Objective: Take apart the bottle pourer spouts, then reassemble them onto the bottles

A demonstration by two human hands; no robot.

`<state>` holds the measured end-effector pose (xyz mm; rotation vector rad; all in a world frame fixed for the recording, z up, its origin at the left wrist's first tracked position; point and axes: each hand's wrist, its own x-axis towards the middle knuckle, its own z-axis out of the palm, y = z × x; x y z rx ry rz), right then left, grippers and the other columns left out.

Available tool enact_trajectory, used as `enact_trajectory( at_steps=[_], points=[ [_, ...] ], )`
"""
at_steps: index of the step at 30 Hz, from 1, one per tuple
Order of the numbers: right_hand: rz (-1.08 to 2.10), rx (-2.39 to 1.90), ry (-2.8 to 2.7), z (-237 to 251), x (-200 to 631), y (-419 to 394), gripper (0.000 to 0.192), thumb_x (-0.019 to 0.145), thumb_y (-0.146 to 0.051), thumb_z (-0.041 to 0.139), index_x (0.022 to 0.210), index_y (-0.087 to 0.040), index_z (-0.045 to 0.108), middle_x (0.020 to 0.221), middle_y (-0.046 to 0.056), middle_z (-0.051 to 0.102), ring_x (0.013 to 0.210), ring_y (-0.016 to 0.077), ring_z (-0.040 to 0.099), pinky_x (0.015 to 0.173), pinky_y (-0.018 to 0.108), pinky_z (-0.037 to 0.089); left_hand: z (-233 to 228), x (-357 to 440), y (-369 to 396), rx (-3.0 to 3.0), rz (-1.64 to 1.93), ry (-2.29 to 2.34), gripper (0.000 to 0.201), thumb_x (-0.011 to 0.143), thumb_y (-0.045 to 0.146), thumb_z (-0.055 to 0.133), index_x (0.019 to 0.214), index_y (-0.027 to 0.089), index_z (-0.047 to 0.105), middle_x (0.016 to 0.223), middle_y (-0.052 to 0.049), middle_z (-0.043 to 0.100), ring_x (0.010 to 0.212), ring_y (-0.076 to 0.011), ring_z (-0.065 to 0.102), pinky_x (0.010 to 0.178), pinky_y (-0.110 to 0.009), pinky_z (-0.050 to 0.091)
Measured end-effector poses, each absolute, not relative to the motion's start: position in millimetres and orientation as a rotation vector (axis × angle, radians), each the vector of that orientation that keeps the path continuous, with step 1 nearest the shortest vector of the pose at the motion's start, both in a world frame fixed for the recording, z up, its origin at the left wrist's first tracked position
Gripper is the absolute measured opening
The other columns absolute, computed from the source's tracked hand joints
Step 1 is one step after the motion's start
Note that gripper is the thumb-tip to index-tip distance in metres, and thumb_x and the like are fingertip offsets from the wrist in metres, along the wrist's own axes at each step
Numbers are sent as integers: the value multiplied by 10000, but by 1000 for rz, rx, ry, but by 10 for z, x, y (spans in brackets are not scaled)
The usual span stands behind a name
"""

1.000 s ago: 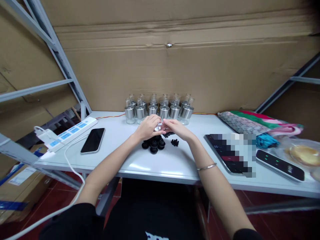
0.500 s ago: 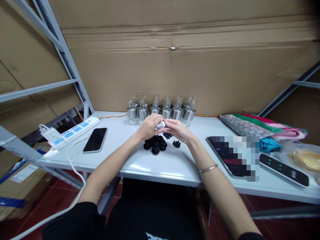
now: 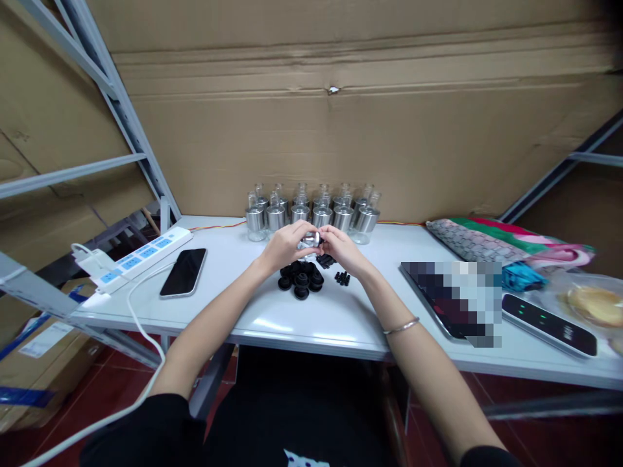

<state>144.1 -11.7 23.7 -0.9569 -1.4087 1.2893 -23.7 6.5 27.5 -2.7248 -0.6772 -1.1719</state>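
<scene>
White surface (image 3: 335, 318): two rows of finished bottles (image 3: 311, 211) at rear. Black caps (image 3: 300, 281) piled loose, awaiting fitting. Left hand (image 3: 285, 246) and right hand (image 3: 343, 250) closed on small bottle (image 3: 310, 240), above caps.

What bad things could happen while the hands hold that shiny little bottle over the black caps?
The small silver bottle is pinched between the left hand and right hand above the table; if the grip slips, it might drop onto the pile of black caps and scatter them. The wrists also work close to the row of bottles, so a bump could perhaps tip some.
</scene>
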Motion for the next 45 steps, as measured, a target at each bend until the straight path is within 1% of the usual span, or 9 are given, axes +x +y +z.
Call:
enact_trajectory(
  at_steps=[7,12,20,25,27,31,35,40,45],
  points=[
    [1154,-1047,-1463,266,1424,-123,205,766,-419,462,821,-235,389,580,-71,361,487,87,365,494,214,302,239,-231,92,-2671,-983,-766,358,898,451,451,1060,144,537,991,-94,636,880,-184,611,758,-284,436],
    [1069,-1089,-1449,253,1416,-106,303,784,-526,461,770,-239,364,572,-69,289,484,92,310,478,216,294,213,-233,126,-2644,-932,-821,366,951,414,336,926,135,571,862,-69,655,779,-155,598,763,-287,390],
    [828,-1248,-1561,274,1355,-96,405,851,-607,300,707,-229,327,571,-34,404,545,121,429,557,239,385,209,-243,152,-2589,-1037,-852,354,957,406,328,909,156,575,876,-50,669,804,-145,587,816,-302,355],
    [731,-1330,-1641,324,1286,17,549,836,-686,205,653,-208,404,557,4,457,579,136,461,564,246,385,197,-285,184,-2494,-1196,-852,314,944,394,387,909,155,588,853,-40,681,786,-134,596,789,-290,368],
    [790,-1310,-1627,322,1261,61,598,808,-728,220,610,-200,419,506,2,436,527,126,436,508,241,356,192,-293,183,-2424,-1259,-826,290,938,384,412,907,158,591,840,-35,685,779,-132,600,789,-292,371],
    [821,-1101,-1416,258,1209,71,593,748,-751,367,522,-203,368,433,-41,331,420,82,313,421,228,259,206,-273,144,-2336,-1346,-701,290,935,383,423,866,154,586,754,-18,677,701,-120,591,777,-291,375],
    [777,-962,-1320,220,1175,-25,579,742,-713,439,501,-199,328,456,-54,293,431,63,261,427,221,212,236,-256,104,-2329,-1377,-611,327,951,388,374,833,148,562,729,-21,663,660,-117,564,771,-292,377],
    [651,-931,-1328,285,1165,-164,564,769,-667,454,491,-200,304,481,-48,277,463,70,255,445,231,220,250,-234,59,-2423,-1414,-564,437,961,433,280,726,158,524,644,-18,595,604,-123,487,750,-301,374],
    [574,-958,-1282,342,1141,-258,548,797,-611,469,491,-204,267,477,-53,229,462,70,228,447,239,188,293,-155,-47,-2702,-1601,-855,529,932,546,234,621,177,453,569,4,495,634,-135,432,744,-292,370]
  ],
)
